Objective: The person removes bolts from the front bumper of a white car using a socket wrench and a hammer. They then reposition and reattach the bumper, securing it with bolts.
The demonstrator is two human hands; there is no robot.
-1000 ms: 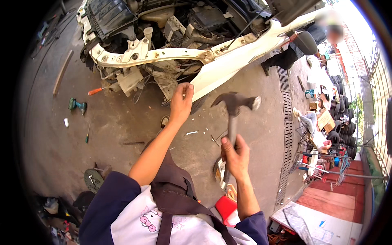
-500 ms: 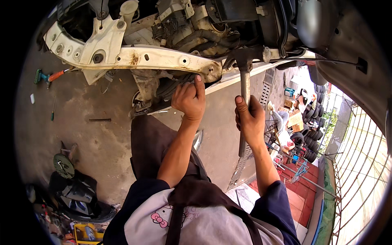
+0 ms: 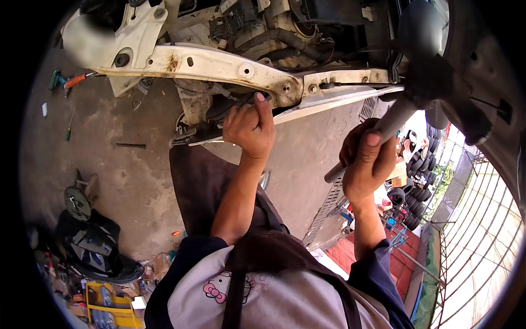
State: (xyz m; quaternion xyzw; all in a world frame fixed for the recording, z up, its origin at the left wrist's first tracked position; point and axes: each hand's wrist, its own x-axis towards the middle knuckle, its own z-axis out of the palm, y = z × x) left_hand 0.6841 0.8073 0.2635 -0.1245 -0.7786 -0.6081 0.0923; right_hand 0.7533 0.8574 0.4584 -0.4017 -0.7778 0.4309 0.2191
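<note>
A hammer [image 3: 399,116] is raised in my right hand [image 3: 368,162], which wraps round its metal handle. Its dark head is tilted up to the right, blurred, close to the view. My left hand [image 3: 249,129] is closed at the lower edge of a white metal car crossbeam [image 3: 213,67], thumb pointing up beside the beam's bolted end. Whatever the left fingers hold, if anything, is hidden. Rust marks the beam, and a white strip of body panel [image 3: 334,104] runs off to its right.
Engine-bay hoses [image 3: 279,38] lie behind the beam. On the floor at left are an orange-and-green tool [image 3: 74,81], a screwdriver [image 3: 68,132] and a long bolt-like rod [image 3: 130,145]. Black plastic parts [image 3: 96,247] and a yellow crate [image 3: 112,310] stand lower left; stacked tyres [image 3: 419,186] at right.
The hammer has swung up and right, away from the beam, and its head has tilted. My left hand stays by the beam. The view has shifted slightly.
</note>
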